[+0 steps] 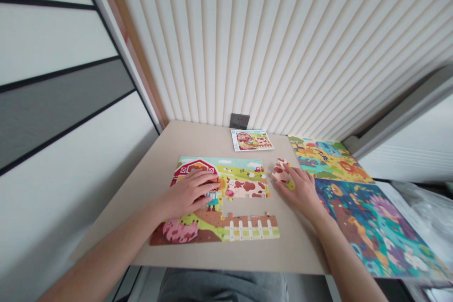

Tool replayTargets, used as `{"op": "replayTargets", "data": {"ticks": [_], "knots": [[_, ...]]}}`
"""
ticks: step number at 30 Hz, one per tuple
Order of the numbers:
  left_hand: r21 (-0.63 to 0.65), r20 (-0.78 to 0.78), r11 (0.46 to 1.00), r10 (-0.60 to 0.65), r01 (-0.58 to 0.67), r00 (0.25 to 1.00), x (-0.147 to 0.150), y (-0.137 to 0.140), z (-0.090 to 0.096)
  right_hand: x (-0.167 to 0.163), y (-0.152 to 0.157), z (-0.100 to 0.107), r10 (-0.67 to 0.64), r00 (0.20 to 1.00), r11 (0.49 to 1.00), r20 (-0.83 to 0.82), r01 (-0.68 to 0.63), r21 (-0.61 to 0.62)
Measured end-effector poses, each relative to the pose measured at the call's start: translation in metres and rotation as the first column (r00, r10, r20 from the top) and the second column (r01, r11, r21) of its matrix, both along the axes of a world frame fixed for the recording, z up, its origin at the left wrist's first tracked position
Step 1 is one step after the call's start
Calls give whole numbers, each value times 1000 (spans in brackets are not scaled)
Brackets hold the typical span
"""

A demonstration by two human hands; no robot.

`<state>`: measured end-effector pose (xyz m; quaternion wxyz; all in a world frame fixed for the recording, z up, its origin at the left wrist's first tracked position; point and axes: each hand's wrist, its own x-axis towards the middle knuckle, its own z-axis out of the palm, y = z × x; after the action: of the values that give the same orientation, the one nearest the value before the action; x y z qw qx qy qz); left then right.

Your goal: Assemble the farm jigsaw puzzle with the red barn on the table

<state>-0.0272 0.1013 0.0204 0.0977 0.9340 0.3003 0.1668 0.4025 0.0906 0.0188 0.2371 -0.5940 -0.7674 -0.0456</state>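
Note:
A farm jigsaw puzzle (212,231) with a barn, a cow, a pig and a white fence lies on the table, with a gap below the cow's body on the right side. My left hand (191,193) rests flat on its barn section, fingers stretched out, and covers part of the picture. To the right of the puzzle, my right hand (299,191) has thumb and fingers around loose cow-patterned puzzle pieces (279,170). A green-yellow patch shows beneath its fingers; how many pieces there are is hidden.
Behind the puzzle lies a small reference card (253,140) with the same farm picture. A yellow animal puzzle (329,159) and a dark blue one (378,226) lie to the right, beside clear plastic wrap (421,207). A socket (239,121) is on the ribbed wall behind the table (219,257).

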Motion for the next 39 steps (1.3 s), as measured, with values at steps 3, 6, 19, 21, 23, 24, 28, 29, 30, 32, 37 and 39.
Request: {"op": "replayTargets", "data": {"ticks": [3,6,19,21,23,24,28,29,30,32,37,39], "knots": [[24,16,1000,-14,13,1000,2,0,2,-19,-18,11,53,997,999,-61,-52,15],[33,26,999,-27,26,999,3,-1,5,-60,-45,17,271,950,951,-157,-290,-111],[32,75,962,-271,270,960,13,-12,7,-138,-67,8,411,869,863,-276,-469,-190],[29,91,960,-279,278,956,14,-13,6,-135,-70,9,409,874,864,-263,-463,-196],[18,101,963,-268,268,958,15,-14,6,-126,-76,10,380,892,875,-246,-433,-216],[10,101,965,-262,263,960,14,-14,6,-118,-79,10,355,904,885,-238,-407,-226],[-12,93,969,-245,247,965,14,-15,6,-74,-89,9,197,952,934,-233,-255,-252],[-15,92,969,-245,248,965,14,-15,6,-63,-91,9,161,958,939,-236,-222,-262],[-17,92,968,-247,249,965,14,-15,6,-54,-91,10,136,961,940,-239,-201,-274],[-18,86,967,-251,254,964,14,-15,6,-42,-91,11,122,962,935,-245,-194,-297],[-28,75,965,-257,260,964,14,-15,8,-45,-88,10,172,940,915,-295,-263,-306],[-32,73,965,-258,261,963,13,-15,8,-49,-87,8,177,935,916,-309,-271,-296]]}}
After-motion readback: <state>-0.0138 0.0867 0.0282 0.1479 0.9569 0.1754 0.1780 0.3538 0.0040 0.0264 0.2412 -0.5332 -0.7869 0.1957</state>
